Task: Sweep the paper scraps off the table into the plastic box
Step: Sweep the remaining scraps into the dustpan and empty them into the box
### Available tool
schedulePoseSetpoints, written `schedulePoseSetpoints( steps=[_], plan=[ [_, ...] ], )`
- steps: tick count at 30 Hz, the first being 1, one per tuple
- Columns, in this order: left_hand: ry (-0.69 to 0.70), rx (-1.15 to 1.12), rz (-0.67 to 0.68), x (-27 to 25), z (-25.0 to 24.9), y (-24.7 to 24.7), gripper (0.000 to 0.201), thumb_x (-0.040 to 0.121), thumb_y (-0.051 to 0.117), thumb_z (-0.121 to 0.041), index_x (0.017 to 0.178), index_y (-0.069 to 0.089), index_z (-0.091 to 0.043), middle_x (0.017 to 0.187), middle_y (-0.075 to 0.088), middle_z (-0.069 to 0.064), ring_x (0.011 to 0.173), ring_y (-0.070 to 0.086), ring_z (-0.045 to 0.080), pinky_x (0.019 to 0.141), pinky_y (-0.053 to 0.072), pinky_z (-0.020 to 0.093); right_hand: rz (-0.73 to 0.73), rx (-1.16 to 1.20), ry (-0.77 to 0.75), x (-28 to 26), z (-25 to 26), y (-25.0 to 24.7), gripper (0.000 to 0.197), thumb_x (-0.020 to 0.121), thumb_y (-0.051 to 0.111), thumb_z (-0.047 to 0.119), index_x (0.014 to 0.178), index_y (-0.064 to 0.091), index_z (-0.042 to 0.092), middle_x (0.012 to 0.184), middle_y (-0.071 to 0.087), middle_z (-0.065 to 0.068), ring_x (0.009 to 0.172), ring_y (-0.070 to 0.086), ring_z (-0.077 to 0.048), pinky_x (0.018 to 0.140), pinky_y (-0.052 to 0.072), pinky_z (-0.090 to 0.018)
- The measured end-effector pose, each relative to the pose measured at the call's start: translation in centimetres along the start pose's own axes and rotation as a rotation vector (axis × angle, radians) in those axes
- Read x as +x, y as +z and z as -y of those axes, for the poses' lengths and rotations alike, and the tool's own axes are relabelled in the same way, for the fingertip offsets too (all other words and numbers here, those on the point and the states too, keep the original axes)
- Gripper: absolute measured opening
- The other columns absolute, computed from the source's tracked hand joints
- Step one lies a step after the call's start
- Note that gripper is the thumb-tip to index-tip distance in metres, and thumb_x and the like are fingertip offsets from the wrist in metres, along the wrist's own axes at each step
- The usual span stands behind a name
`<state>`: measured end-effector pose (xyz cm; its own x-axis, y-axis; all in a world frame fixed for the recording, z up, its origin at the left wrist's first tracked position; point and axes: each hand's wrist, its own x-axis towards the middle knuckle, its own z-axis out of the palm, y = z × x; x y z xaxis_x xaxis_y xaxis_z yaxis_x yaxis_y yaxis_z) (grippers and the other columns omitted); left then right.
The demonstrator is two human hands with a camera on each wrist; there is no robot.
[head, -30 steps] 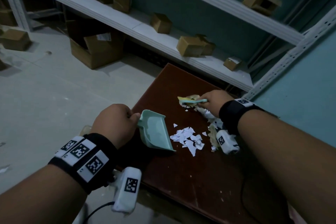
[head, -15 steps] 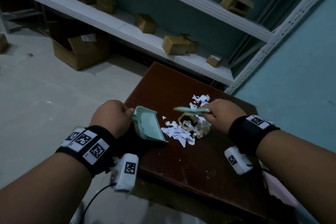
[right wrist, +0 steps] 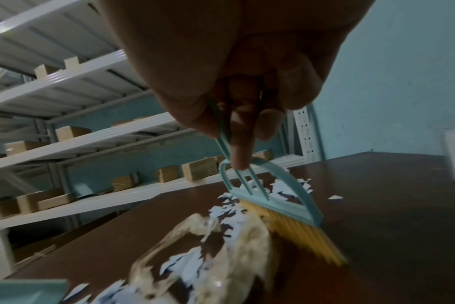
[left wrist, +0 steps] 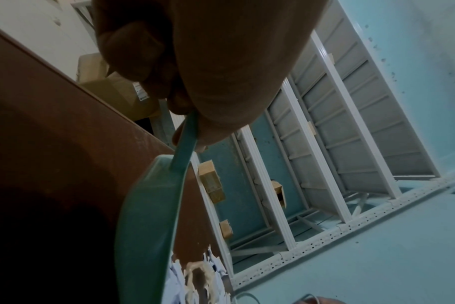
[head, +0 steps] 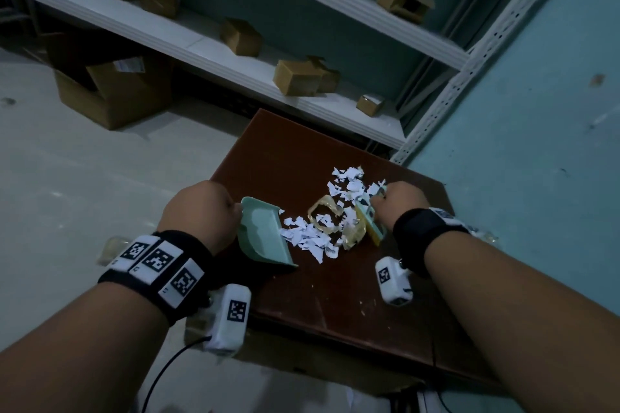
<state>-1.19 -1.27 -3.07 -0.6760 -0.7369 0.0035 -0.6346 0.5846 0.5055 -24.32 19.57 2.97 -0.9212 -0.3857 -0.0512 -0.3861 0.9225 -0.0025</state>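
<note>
White paper scraps (head: 312, 235) lie in a heap on the dark red table (head: 335, 295), with more scraps (head: 349, 181) farther back. A crumpled loop of yellowish tape (head: 327, 216) sits among them. My left hand (head: 198, 211) grips the handle of a pale green dustpan (head: 265, 235), its mouth against the heap; the pan (left wrist: 148, 226) shows edge-on in the left wrist view. My right hand (head: 399, 204) holds a small green brush with yellow bristles (head: 369, 223), bristles (right wrist: 304, 232) down on the table right of the scraps (right wrist: 229, 209). No plastic box is clearly in view.
White metal shelving (head: 235, 54) with several small cardboard boxes (head: 295, 77) runs behind the table. A large open carton (head: 114, 90) stands on the grey floor (head: 67, 178) at left. A teal wall (head: 536, 144) borders the table's right side.
My right hand has drawn the brush back to the right of the heap and tipped it on edge. The scraps lie closer to the dustpan's mouth. The left hand holds the pan steady.
</note>
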Motion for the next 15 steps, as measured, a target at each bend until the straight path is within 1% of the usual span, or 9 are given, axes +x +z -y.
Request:
schedulePoseSetpoints(
  steps=[1,2,3,4,6,10,13,14,15],
  plan=[
    [0.005,0.006,-0.006,0.0,-0.2,0.0,0.035,0.095,0.063,-0.04,0.07,0.073,-0.016,0.068,0.064,0.002,0.068,0.062,0.024,0.064,0.048,0.032,0.011,0.03,-0.006,-0.3,0.5,0.3,0.035,0.1,0.056,0.033,0.07,0.056,0.015,0.072,0.058,-0.002,0.068,0.06,-0.019,0.054,0.037,-0.026],
    [0.012,0.013,-0.014,0.1,-0.4,0.1,0.035,0.095,0.063,-0.039,0.071,0.072,-0.016,0.068,0.064,0.002,0.068,0.062,0.024,0.063,0.048,0.032,0.026,0.055,-0.014,-0.6,1.1,0.6,0.033,0.1,0.056,0.034,0.073,0.058,0.014,0.075,0.061,-0.003,0.066,0.059,-0.016,0.052,0.037,-0.026],
    [0.018,0.019,-0.024,0.2,-0.6,0.1,0.034,0.096,0.063,-0.039,0.071,0.072,-0.016,0.068,0.064,0.002,0.068,0.062,0.024,0.063,0.047,0.032,0.038,0.068,-0.026,-1.0,1.6,0.8,0.032,0.1,0.056,0.035,0.076,0.06,0.014,0.078,0.065,-0.003,0.067,0.06,-0.015,0.054,0.039,-0.026],
    [0.019,0.021,-0.031,0.3,-0.7,0.1,0.034,0.096,0.063,-0.038,0.072,0.072,-0.017,0.068,0.064,0.001,0.068,0.061,0.023,0.063,0.047,0.032,0.044,0.068,-0.041,-1.4,2.2,1.0,0.032,0.1,0.056,0.036,0.078,0.062,0.014,0.08,0.067,-0.004,0.069,0.061,-0.016,0.056,0.042,-0.027],
    [0.011,0.009,-0.034,0.5,-0.9,0.1,0.033,0.096,0.063,-0.038,0.072,0.072,-0.017,0.069,0.064,0.001,0.068,0.061,0.022,0.063,0.047,0.032,0.041,0.058,-0.081,-1.9,3.1,1.3,0.033,0.099,0.055,0.036,0.077,0.062,0.013,0.079,0.066,-0.004,0.072,0.062,-0.019,0.06,0.046,-0.029],
    [-0.011,-0.015,-0.034,0.9,-0.9,0.1,0.032,0.095,0.064,-0.038,0.073,0.073,-0.017,0.071,0.065,0.001,0.069,0.061,0.023,0.064,0.046,0.032,0.054,0.096,-0.139,-2.9,4.8,1.2,0.036,0.097,0.055,0.034,0.069,0.059,0.011,0.077,0.068,-0.008,0.071,0.064,-0.024,0.056,0.044,-0.029],
    [-0.027,-0.039,-0.027,1.1,-0.7,0.2,0.03,0.095,0.065,-0.038,0.075,0.075,-0.017,0.072,0.066,0.001,0.072,0.063,0.023,0.065,0.048,0.032,0.057,0.112,-0.173,-3.7,5.9,1.2,0.038,0.097,0.054,0.032,0.066,0.054,0.011,0.071,0.062,-0.006,0.062,0.056,-0.021,0.051,0.038,-0.028],
    [-0.031,-0.046,-0.019,1.2,-0.6,0.3,0.031,0.095,0.065,-0.038,0.074,0.075,-0.017,0.072,0.066,0.001,0.072,0.063,0.023,0.065,0.049,0.032,0.055,0.115,-0.184,-4.0,6.2,1.2,0.037,0.097,0.054,0.032,0.067,0.056,0.01,0.071,0.062,-0.005,0.061,0.055,-0.02,0.05,0.037,-0.028],
    [-0.033,-0.05,-0.009,1.3,-0.5,0.4,0.033,0.095,0.065,-0.039,0.073,0.075,-0.017,0.071,0.066,0.002,0.071,0.063,0.023,0.065,0.049,0.032,0.059,0.124,-0.198,-4.2,6.4,1.2,0.036,0.097,0.053,0.031,0.07,0.061,0.008,0.072,0.065,-0.006,0.061,0.056,-0.02,0.05,0.04,-0.028]
  ],
)
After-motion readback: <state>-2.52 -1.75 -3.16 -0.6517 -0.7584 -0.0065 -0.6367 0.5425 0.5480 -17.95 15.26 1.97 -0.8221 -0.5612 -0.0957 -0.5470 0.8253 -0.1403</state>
